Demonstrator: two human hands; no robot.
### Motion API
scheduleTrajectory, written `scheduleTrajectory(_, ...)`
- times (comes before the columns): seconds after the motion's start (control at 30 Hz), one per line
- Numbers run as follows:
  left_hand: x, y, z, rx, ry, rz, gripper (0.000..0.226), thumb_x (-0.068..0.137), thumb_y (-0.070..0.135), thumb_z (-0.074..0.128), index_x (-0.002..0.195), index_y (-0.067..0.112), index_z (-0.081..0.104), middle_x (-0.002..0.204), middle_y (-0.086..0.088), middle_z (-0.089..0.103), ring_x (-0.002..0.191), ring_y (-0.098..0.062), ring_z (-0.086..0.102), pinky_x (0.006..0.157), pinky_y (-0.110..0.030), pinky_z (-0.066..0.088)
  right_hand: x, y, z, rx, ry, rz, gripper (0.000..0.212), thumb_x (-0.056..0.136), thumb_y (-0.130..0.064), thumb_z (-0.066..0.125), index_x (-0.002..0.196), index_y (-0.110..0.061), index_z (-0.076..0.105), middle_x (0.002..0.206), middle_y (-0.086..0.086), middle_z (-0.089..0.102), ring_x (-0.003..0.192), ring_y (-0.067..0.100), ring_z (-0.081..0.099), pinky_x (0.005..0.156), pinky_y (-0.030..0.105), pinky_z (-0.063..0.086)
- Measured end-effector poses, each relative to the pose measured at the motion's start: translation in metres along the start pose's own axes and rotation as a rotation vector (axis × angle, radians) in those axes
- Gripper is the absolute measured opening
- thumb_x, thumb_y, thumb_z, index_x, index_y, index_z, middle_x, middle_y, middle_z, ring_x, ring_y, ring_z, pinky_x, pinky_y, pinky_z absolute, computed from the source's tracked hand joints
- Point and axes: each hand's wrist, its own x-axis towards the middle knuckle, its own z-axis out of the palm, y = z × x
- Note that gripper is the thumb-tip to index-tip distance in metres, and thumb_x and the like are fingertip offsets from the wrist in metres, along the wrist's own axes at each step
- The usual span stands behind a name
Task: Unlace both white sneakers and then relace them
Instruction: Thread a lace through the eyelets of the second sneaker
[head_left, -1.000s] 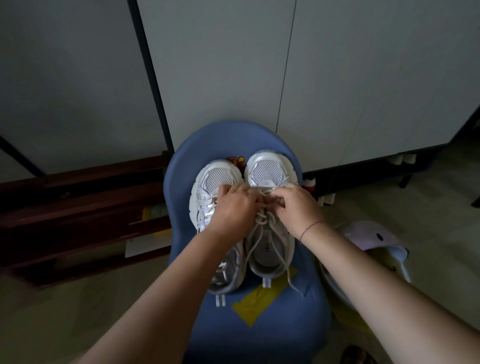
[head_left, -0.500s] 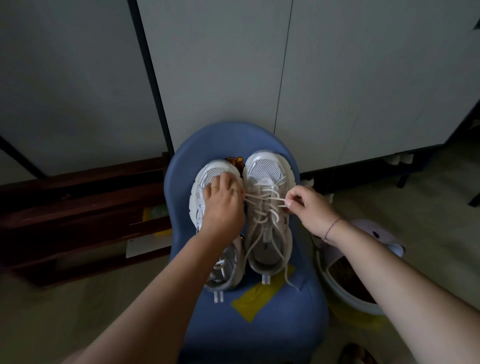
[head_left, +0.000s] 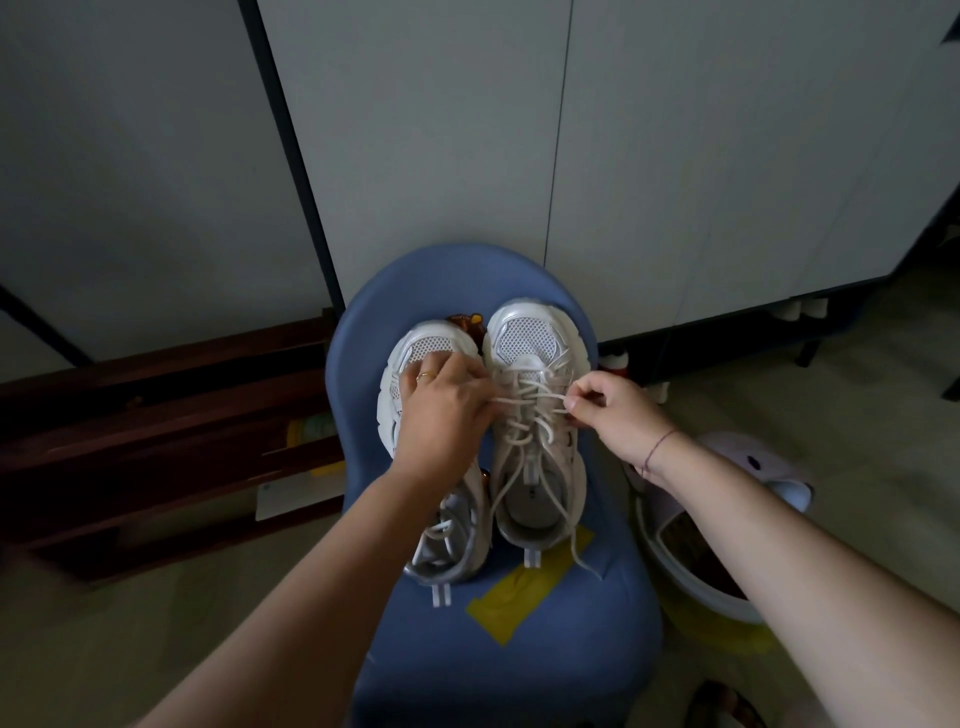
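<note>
Parting since a second ago, your right hand (head_left: 608, 410) pinches the lace (head_left: 530, 400) sideways across the right sneaker (head_left: 535, 338), left hand (head_left: 447, 410) over the left sneaker (head_left: 421, 345), grip hidden, both sneakers toward the chair (head_left: 519, 649) back edge, so loosening looks begun.

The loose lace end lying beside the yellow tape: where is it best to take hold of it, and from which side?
Probably pinch the loose lace end near its tip, from the right: it lies free on the blue chair, outside the right sneaker.
</note>
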Motion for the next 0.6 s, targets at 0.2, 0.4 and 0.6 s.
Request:
scheduleTrajectory(0.2,0.003,0.006,-0.001,-0.039,0.049,-0.099,0.021,0.084,0.029,0.067,0.103,0.020,0.070,0.110,0.001,0.056,0.107,-0.023,0.043,0.085,-0.030,0.019,-0.004,-0.004,0.004,-0.146,0.203,-0.156,0.022,0.079,-0.020,0.073,0.073,-0.018,0.052,0.073,-0.006,0.051,0.068,0.013,0.052,0.062,0.025,0.040)
scheduleTrajectory(0.4,0.004,0.010,-0.009,-0.222,-0.139,0.122,0.015,0.077,0.018,0.078,0.092,0.019,0.075,0.080,0.012,0.046,0.080,-0.011,0.044,0.069,-0.029,0.035,-0.012,-0.014,0.013,-0.199,0.097,-0.197,0.016,0.075,-0.030,0.077,0.079,-0.018,0.068,0.067,-0.010,0.062,0.063,0.004,0.056,0.056,0.020,0.042)
scheduleTrajectory(0.6,0.002,0.008,-0.010,-0.249,-0.211,0.073,0.009,0.080,0.017,0.076,0.088,0.017,0.076,0.081,0.003,0.063,0.076,-0.016,0.056,0.070,-0.033,0.046,-0.011,-0.016,0.014,-0.313,0.090,-0.225,0.004,0.083,-0.022,0.068,0.081,-0.024,0.065,0.072,-0.012,0.059,0.068,0.007,0.057,0.058,0.020,0.039)
